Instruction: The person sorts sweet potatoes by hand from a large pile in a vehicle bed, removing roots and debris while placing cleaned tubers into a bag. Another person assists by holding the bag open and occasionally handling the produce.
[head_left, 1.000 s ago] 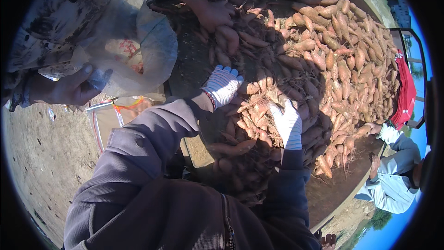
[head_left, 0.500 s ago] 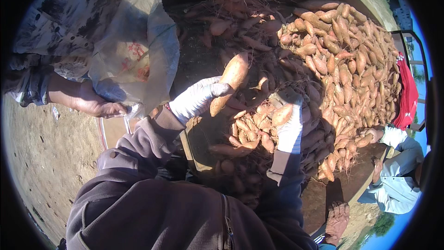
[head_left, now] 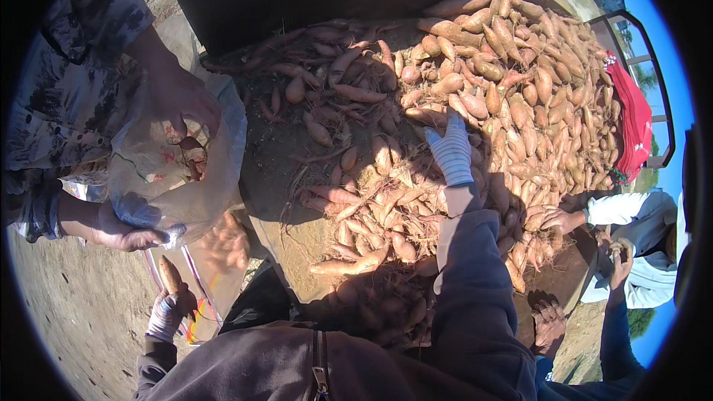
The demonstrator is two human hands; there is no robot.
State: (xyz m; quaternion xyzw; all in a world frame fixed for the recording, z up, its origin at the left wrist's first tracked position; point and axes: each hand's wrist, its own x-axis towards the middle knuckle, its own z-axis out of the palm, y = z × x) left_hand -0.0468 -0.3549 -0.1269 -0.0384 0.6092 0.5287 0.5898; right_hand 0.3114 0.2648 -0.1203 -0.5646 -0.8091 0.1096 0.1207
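My left hand (head_left: 163, 318), in a striped white glove, is low at the left, closed around a sweet potato (head_left: 170, 275). Beside it stands a clear plastic bag with a coloured edge, with sweet potatoes (head_left: 223, 243) showing inside. My right hand (head_left: 451, 152), gloved too, reaches out over the heap of sweet potatoes (head_left: 549, 96). Its fingers are stretched and the thumb is apart. The fingertips are at the sweet potatoes; whether they press on one I cannot tell. Under my right forearm lie rooty, sunlit sweet potatoes (head_left: 386, 212).
At the left, a person in patterned clothing holds a translucent bag (head_left: 215, 200), one hand at its opening. Other people's hands (head_left: 564, 220) work at the right edge of the heap. A dark side panel (head_left: 297, 0) stands behind; a red cloth (head_left: 630, 122) hangs at the right.
My left hand went down and left with its sweet potato, toward the clear bag. My right hand let go of its sweet potato and reached farther out. The neighbour's hand moved to the translucent bag.
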